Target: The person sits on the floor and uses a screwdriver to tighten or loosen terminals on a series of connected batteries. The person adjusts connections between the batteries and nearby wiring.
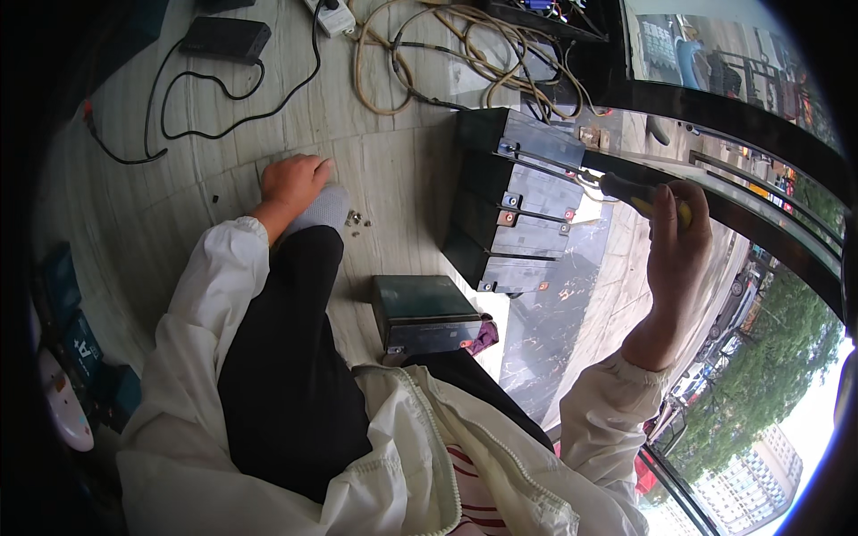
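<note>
My right hand (681, 223) is wrapped round the dark and yellow handle of a screwdriver (626, 189). Its shaft points left, toward the near-top edge of a row of dark block batteries (527, 192); whether the tip touches a terminal I cannot make out. Blue and red terminals show along the batteries' upper faces. My left hand (293, 186) rests with curled fingers at the grey sock (323, 210) on my foot; what is inside the fingers, if anything, is hidden. Several small metal screws or nuts (357, 221) lie on the floor beside the foot.
A separate dark battery (424, 313) stands in front of me, with a purple cloth (484, 336) by it. Coiled tan cable (474, 54) and a black power adapter (226, 39) with its cord lie at the back. Blue boxes (82, 344) stand far left; a glass door frame (733, 116) is at right.
</note>
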`<action>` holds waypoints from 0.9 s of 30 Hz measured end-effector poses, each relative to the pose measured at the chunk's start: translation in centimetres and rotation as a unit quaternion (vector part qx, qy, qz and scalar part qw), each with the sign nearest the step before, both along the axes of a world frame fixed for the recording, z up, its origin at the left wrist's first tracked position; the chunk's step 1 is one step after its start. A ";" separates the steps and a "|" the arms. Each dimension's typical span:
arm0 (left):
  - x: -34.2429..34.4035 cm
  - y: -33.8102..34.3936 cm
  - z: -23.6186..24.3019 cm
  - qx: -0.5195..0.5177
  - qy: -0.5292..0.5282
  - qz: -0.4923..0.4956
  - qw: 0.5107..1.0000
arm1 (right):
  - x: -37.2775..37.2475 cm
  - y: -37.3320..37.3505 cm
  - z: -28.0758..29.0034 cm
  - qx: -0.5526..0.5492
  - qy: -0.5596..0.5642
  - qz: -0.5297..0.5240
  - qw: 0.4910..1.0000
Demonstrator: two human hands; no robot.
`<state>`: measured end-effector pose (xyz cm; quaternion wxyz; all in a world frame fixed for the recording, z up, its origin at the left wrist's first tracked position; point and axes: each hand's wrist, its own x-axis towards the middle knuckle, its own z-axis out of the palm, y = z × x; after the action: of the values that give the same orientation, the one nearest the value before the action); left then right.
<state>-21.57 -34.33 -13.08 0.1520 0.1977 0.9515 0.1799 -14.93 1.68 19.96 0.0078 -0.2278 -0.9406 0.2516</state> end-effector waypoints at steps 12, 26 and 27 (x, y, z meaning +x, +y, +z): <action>-6.2 12.3 16.6 0.402 0.002 -0.052 0.914 | -0.2 1.0 0.4 -0.042 0.067 0.027 0.996; -2.9 24.5 32.4 0.222 0.226 -0.402 0.859 | 15.9 -8.2 6.9 -0.266 0.211 -0.085 0.937; -2.7 24.7 32.9 0.208 0.225 -0.392 0.867 | 17.9 -9.4 7.6 -0.246 0.228 -0.049 0.941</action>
<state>-24.24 -9.62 19.79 -0.0531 0.6169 0.7445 0.2498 2.94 -7.73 27.57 0.1780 -0.2053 -0.8101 0.5195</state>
